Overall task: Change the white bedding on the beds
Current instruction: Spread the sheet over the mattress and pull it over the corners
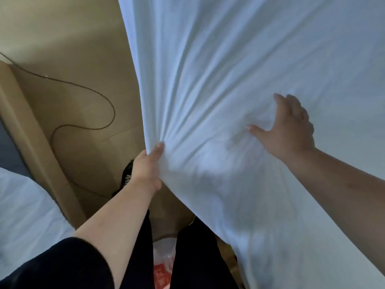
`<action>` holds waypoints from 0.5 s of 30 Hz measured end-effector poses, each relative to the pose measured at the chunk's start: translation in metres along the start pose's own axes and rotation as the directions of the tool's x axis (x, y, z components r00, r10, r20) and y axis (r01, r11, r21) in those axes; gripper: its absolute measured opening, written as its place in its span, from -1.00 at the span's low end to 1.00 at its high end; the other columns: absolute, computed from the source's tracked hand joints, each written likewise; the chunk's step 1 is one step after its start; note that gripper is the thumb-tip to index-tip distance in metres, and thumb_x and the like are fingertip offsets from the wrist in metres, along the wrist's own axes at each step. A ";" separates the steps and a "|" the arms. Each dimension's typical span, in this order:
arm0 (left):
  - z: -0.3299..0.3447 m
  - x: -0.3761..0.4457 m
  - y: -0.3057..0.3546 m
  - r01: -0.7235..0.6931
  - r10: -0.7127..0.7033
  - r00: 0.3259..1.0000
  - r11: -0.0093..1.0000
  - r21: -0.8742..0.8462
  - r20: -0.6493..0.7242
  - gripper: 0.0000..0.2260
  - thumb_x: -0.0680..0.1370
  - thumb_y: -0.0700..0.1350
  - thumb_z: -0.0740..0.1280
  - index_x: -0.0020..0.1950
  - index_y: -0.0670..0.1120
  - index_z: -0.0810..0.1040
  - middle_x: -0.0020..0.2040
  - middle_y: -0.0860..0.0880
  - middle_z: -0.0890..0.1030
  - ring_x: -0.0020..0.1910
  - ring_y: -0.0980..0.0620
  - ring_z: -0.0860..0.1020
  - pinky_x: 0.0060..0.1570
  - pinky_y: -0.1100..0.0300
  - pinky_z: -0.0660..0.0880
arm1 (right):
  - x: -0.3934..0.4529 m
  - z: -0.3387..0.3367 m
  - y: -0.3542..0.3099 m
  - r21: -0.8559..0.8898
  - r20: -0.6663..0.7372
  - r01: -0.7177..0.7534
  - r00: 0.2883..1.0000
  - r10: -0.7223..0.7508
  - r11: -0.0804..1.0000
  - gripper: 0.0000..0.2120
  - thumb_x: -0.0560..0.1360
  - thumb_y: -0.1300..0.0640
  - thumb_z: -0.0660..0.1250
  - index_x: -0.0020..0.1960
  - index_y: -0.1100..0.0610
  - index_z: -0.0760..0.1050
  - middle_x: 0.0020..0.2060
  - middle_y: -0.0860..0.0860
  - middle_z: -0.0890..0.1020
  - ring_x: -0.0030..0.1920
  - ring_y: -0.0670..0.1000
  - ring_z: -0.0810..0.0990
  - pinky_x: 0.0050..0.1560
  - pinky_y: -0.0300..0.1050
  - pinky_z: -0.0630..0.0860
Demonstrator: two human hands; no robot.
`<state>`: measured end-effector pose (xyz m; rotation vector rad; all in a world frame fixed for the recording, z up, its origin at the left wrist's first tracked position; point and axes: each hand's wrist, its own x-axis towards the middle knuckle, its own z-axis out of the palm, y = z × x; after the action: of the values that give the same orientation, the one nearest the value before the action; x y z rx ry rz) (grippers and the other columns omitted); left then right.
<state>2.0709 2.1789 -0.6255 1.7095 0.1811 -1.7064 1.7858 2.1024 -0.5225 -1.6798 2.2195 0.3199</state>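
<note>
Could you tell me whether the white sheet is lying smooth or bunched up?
Bunched: the white cotton sheet fans into creases from the left hand gripping its edge.

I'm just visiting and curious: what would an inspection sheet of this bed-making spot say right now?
Surface: tan floor between two beds.
Job's things: white sheet, creased, bunched at its edge; second white bedding lower left.
Clutter: plastic bag with red print by the feet.
Hands: left hand grips the sheet's bunched edge; right hand presses flat on the sheet.
Cables: dark cable looping across the floor.
Surroundings: tan bed frame; black shoe.
</note>
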 end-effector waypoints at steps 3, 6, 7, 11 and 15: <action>0.012 0.022 0.003 0.022 -0.018 0.998 0.997 0.075 -0.061 -0.83 0.54 0.02 0.46 0.07 -0.02 0.63 0.00 -0.04 0.72 0.01 -0.12 0.69 0.10 -0.11 0.61 | 0.023 0.026 -0.018 -0.060 0.316 -0.031 0.948 0.048 0.998 0.16 0.26 -0.53 0.37 0.60 -0.20 -0.22 0.62 0.12 -0.06 0.58 0.25 0.09 0.47 0.27 0.22; 0.029 0.055 0.008 0.136 -0.129 0.984 0.989 -0.051 0.123 -0.75 0.60 -0.08 0.36 0.26 -0.11 0.59 0.12 -0.08 0.70 0.15 -0.11 0.65 0.27 -0.12 0.51 | 0.037 0.064 -0.021 -0.104 0.427 -0.041 0.901 0.082 0.994 0.29 0.19 -0.56 0.40 0.57 -0.21 -0.38 0.60 0.17 -0.24 0.59 0.34 -0.10 0.49 0.37 0.15; 0.031 0.061 0.009 0.164 -0.148 0.968 0.984 -0.068 0.204 -0.75 0.60 -0.11 0.33 0.26 -0.12 0.59 0.16 -0.10 0.69 0.19 -0.15 0.63 0.30 -0.16 0.48 | 0.040 0.072 -0.023 -0.115 0.420 -0.053 0.902 0.096 0.992 0.33 0.16 -0.57 0.41 0.56 -0.21 -0.43 0.59 0.18 -0.28 0.58 0.36 -0.14 0.48 0.40 0.13; 0.039 0.068 -0.005 0.248 -0.229 0.819 0.968 0.036 0.526 -0.57 0.50 0.01 0.40 0.35 -0.08 0.54 0.29 -0.14 0.61 0.29 -0.18 0.57 0.29 -0.19 0.46 | 0.047 0.080 -0.026 -0.127 0.447 -0.070 0.886 0.120 0.989 0.42 0.09 -0.59 0.41 0.52 -0.19 -0.52 0.57 0.21 -0.36 0.57 0.39 -0.22 0.47 0.45 0.07; 0.051 0.049 -0.056 0.206 -0.372 0.677 0.924 0.322 0.635 -0.42 0.40 -0.21 0.52 0.41 -0.12 0.50 0.32 -0.12 0.60 0.30 -0.12 0.57 0.24 -0.02 0.53 | 0.055 0.078 -0.025 -0.158 0.462 -0.042 0.880 0.111 0.987 0.41 0.11 -0.60 0.38 0.53 -0.15 -0.52 0.57 0.24 -0.34 0.56 0.41 -0.21 0.49 0.43 0.08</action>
<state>2.0037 2.1744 -0.6854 1.0966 -0.1014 -2.5819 1.8070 2.0764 -0.6152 -1.3912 1.9306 0.8319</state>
